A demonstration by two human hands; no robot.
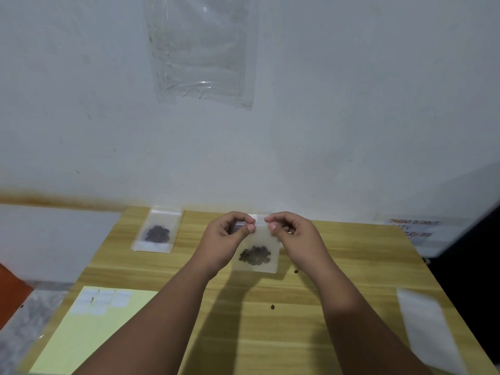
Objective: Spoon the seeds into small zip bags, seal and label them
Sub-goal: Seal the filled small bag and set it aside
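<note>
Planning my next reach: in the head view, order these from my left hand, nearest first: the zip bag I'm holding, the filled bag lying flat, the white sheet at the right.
1. The held zip bag: centre, pinched at its top by the left hand.
2. The filled bag: lying at back left.
3. The white sheet: front right edge, clearly farthest.

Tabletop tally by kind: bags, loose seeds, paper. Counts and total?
Seed-filled small clear zip bags: 2, one held, one lying left
Loose dark seeds on the wooden table: 2
Pale yellow paper sheet: 1
Translucent white plastic piece, right edge: 1
Total: 6, blurred white labels excluded
</note>
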